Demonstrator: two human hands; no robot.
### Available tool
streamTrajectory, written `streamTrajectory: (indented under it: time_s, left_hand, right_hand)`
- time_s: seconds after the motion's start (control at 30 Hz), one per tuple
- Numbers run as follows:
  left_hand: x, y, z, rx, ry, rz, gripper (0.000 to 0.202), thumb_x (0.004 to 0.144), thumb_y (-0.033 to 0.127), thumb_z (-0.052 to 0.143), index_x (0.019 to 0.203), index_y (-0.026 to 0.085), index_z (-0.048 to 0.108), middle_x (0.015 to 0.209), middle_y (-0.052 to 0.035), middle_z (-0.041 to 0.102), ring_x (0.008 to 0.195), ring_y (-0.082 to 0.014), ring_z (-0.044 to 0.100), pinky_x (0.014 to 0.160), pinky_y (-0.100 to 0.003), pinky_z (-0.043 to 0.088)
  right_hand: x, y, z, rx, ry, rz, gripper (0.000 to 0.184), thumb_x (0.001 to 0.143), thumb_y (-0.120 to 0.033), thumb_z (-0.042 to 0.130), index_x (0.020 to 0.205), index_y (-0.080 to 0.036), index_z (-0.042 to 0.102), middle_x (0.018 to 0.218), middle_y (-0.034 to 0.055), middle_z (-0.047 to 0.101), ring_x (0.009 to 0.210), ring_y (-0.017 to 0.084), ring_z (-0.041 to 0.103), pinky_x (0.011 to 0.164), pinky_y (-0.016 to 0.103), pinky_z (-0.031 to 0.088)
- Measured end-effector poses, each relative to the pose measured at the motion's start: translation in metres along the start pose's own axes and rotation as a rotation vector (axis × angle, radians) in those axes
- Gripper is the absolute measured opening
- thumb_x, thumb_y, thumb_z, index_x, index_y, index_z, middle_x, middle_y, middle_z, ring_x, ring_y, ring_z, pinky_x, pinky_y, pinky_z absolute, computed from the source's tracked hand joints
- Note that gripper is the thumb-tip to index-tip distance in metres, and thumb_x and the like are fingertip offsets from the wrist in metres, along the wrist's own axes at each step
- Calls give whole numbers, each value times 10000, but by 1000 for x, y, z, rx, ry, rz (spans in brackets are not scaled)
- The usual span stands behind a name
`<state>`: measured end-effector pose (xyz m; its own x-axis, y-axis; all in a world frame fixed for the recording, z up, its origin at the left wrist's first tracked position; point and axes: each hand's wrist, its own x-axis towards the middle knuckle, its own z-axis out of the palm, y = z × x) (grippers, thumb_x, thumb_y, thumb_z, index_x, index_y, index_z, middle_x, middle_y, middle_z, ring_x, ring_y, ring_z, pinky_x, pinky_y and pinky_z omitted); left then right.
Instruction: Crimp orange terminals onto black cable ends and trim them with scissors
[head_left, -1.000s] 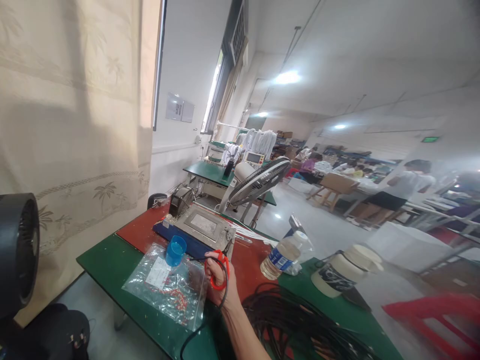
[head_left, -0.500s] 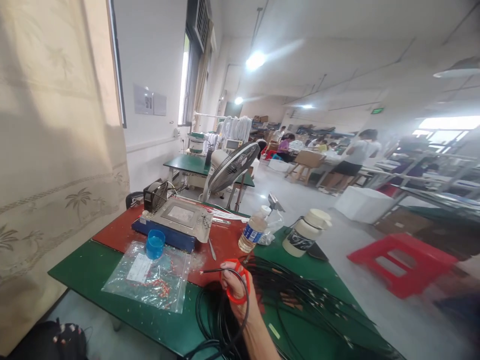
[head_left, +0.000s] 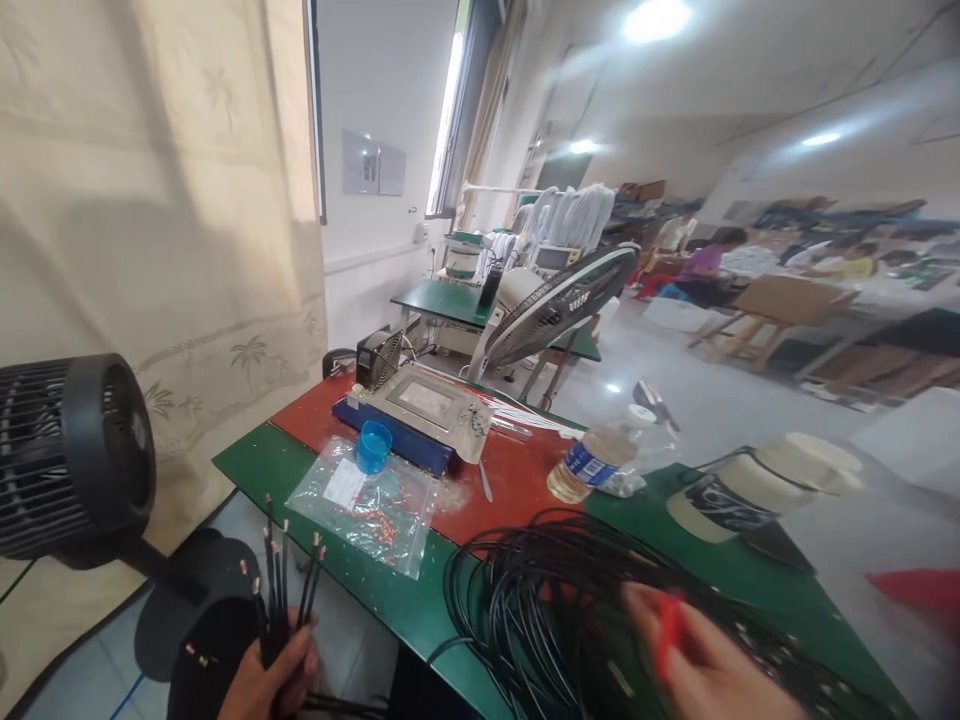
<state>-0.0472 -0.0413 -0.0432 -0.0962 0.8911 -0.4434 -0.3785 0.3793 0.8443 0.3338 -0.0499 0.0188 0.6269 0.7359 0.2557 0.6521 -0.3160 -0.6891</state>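
Note:
My left hand (head_left: pixel 262 675), low at the left, is closed around a bunch of black cables (head_left: pixel 279 590). Their stripped ends stick up above my fingers, showing short reddish and pale cores. My right hand (head_left: pixel 709 655) is over the right part of a large heap of black cables (head_left: pixel 525 600) and is smeared by motion. Red scissors handles (head_left: pixel 667 635) show in it; the blades cannot be made out. Whether the right fingers also touch a cable is unclear.
On the green table (head_left: pixel 247 460) are a clear bag (head_left: pixel 352 535), a blue cup (head_left: pixel 373 447), a solder-pot-like heater (head_left: pixel 397 425), a bottle (head_left: pixel 592 460) and a cream jug (head_left: pixel 757 490). A black fan (head_left: pixel 82 455) stands left. People sit farther back.
The view has swung right and down, bringing my left hand with its cable bunch into sight. My right hand has moved right over the heap; the cable end it held no longer shows.

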Motion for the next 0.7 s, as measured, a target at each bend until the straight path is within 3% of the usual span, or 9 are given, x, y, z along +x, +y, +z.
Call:
streamTrajectory:
  time_s: [0.07,0.17,0.23,0.3,0.37,0.43,0.6,0.7]
  left_hand:
    - [-6,-1,6,18,5,-8,438,582,470,745,816,130,599,453,40,487,392,-42,268,402,-213,155]
    - [-16,0,9,50,-51,-25,409,607,471,724,802,132,606,438,40,480,380,-33,232,414,-231,104]
    - [-23,1,9,81,-113,-50,378,628,457,713,786,129,609,433,33,489,386,-40,249,425,-244,96]
    - [-31,4,7,104,-169,-98,331,671,435,683,787,137,599,422,25,509,387,-51,251,429,-258,93]
    - [-39,6,6,100,-233,-155,270,715,401,644,803,154,577,429,13,544,380,-62,251,430,-270,101]
    - [-45,7,5,65,-324,-179,211,738,355,622,819,171,557,478,1,582,390,-76,311,441,-275,135]
    - [-47,-1,0,-4,-521,-221,119,693,262,642,756,168,603,505,10,609,407,-95,377,439,-266,193]
    - [-47,-9,-4,-25,-564,-251,87,698,243,643,717,159,632,538,0,626,419,-92,411,440,-249,246]
  right_hand:
    - [-32,-44,33,369,-288,-38,321,612,-525,661,713,-225,714,699,64,683,620,218,606,560,277,438]
    - [-73,-98,89,666,-749,22,334,630,-502,684,716,-181,708,570,14,584,499,129,488,482,228,368]
    - [-93,-116,118,827,-992,145,382,603,-501,717,790,-168,703,498,-33,481,421,76,374,418,197,289]
    - [-107,-123,134,911,-1181,239,418,578,-502,741,813,-159,693,489,-48,447,402,59,335,395,185,258]
    - [-117,-123,137,909,-1238,271,402,575,-503,745,755,-149,680,480,-46,443,401,59,342,390,182,260]
    - [-123,-119,132,846,-1189,228,370,595,-496,736,680,-143,662,466,-41,441,408,64,359,396,183,273]
    - [-120,-101,113,639,-1081,-35,287,652,-438,707,699,-155,693,558,14,584,483,121,492,469,216,396]
    - [-119,-89,106,541,-1098,-213,214,697,-385,678,687,-173,704,627,37,648,554,169,580,539,237,457]
